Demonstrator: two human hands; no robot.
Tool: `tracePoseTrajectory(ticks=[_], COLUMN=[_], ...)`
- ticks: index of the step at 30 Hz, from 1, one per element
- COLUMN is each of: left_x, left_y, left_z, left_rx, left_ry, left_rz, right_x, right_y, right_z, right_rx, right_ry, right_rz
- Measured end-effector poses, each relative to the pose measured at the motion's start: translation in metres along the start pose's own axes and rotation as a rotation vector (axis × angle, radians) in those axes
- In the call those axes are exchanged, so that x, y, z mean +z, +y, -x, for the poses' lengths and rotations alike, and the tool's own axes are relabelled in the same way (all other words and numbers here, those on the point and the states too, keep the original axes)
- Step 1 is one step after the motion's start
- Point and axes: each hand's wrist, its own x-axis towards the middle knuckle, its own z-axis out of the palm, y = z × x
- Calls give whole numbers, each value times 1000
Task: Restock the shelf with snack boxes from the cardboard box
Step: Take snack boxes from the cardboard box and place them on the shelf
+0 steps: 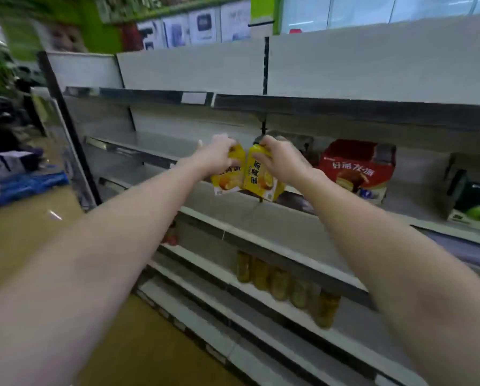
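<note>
Two yellow snack boxes going onto the shelf (275, 210)

Left hand (216, 154) grips the left yellow box (226, 181) by its top, and right hand (280, 160) grips the right yellow box (257, 179); both hover at the shelf edge (tilted apart). Best to level them, set them down upright and slide them back beside the red box (357, 169). No cardboard box is visible.

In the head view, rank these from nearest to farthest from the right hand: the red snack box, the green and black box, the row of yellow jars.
From the right hand:
1. Red snack box, just to its right on the same shelf.
2. Row of yellow jars, on a lower shelf, below.
3. Green and black box, at the far right edge.
</note>
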Motion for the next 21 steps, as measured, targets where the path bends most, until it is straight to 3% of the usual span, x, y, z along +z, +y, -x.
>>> tracePoseTrajectory(ticks=[12, 21], left_x=[26, 57], left_y=[-113, -212], left_z=[-102, -208], left_rx=[38, 202], left_ry=[67, 1], left_rz=[50, 165], right_x=[87, 169], right_y=[-6, -12], right_z=[-121, -217], right_rx=[-4, 78], right_ry=[-26, -111], right_rz=[48, 353])
